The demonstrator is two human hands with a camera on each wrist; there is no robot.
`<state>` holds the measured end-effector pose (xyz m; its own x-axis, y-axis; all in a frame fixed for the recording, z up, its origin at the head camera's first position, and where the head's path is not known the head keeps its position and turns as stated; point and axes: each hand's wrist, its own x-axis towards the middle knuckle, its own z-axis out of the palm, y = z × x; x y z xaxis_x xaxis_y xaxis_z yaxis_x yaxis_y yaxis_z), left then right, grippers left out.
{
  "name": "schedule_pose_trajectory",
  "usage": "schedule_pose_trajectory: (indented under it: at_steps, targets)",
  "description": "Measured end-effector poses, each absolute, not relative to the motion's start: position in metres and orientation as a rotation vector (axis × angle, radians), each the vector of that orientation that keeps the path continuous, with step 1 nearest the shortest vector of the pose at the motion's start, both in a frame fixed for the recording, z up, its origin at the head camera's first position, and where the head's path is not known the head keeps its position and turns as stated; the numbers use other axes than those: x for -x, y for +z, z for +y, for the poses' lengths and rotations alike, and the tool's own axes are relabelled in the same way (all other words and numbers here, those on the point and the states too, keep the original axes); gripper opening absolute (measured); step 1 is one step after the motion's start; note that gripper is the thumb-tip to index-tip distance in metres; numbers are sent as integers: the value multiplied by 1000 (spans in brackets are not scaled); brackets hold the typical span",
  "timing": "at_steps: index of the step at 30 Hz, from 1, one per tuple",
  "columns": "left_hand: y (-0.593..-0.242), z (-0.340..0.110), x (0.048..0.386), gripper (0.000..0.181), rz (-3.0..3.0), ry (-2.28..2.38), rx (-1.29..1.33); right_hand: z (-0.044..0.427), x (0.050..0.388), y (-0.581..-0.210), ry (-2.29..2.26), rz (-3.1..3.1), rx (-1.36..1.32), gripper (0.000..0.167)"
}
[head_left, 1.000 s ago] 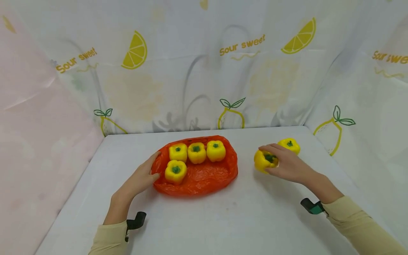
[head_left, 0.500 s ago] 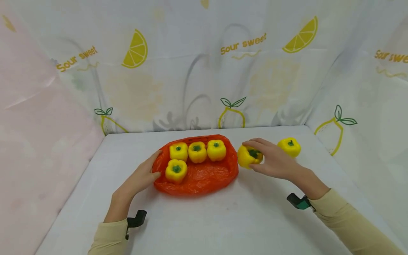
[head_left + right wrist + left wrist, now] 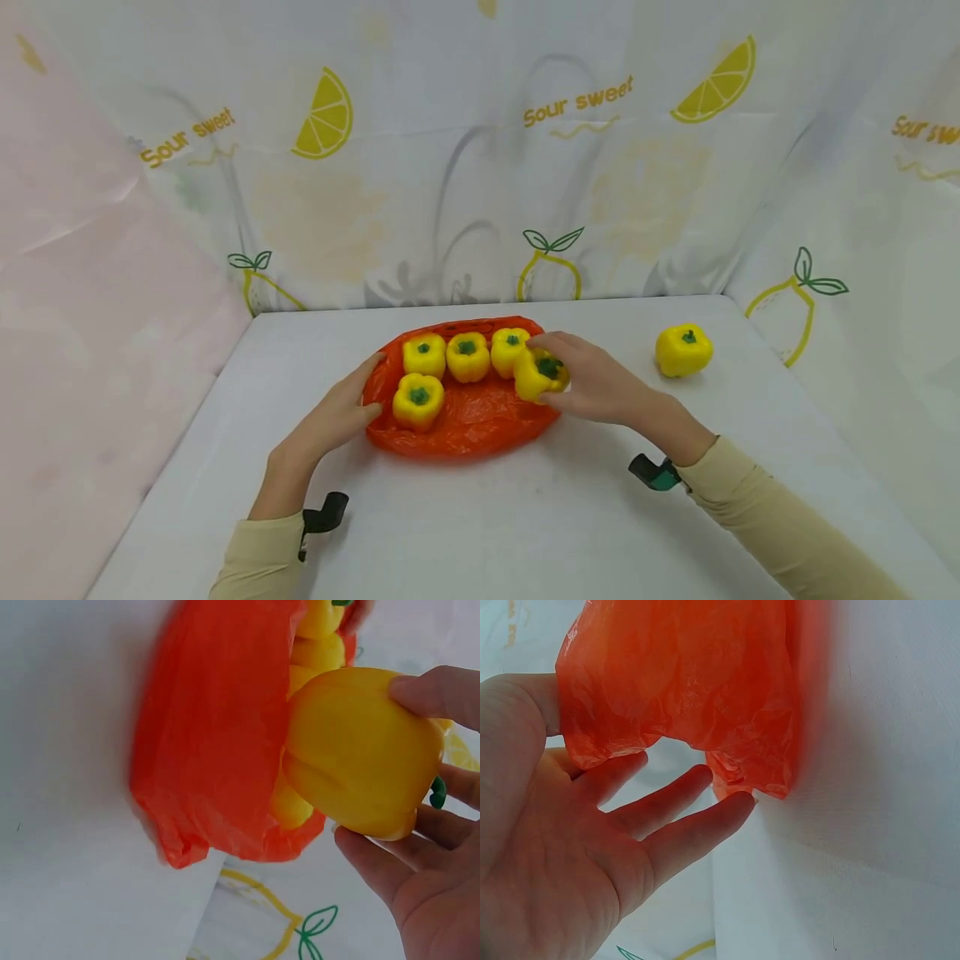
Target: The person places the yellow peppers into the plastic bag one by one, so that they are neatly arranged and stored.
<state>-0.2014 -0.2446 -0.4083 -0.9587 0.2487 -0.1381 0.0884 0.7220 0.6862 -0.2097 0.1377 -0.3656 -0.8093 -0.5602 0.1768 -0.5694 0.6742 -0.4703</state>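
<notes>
An orange-red plastic bag (image 3: 465, 429) lies open on the table with several yellow bell peppers inside; one bell pepper (image 3: 418, 402) sits at its left front. My left hand (image 3: 337, 417) holds the bag's left rim, thumb and fingers at the edge. In the left wrist view, the plastic film (image 3: 682, 667) covers the thumb tip while other fingers spread beneath. With thumb and fingers, my right hand (image 3: 600, 379) grips another yellow bell pepper (image 3: 360, 750), tilted, over the bag's right side. In the head view it partly covers the rightmost pepper (image 3: 508, 350) in the bag.
A single yellow bell pepper (image 3: 684, 350) lies on the white table (image 3: 480, 533) at the right back. Behind the table hangs a lemon-printed curtain (image 3: 420, 167); side curtains stand left and right. Each wrist wears a dark camera mount (image 3: 326, 512).
My right hand has carried its bell pepper leftward from beside the loose pepper to above the bag's right side. The left hand stays at the bag's rim.
</notes>
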Motion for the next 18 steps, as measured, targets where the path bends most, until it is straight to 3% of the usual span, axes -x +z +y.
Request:
schedule_pose_trajectory:
  at_steps: [18]
  targets:
    - [-410, -246, 200, 78, 2715, 1061, -268, 74, 214, -386, 819, -3003, -918, 65]
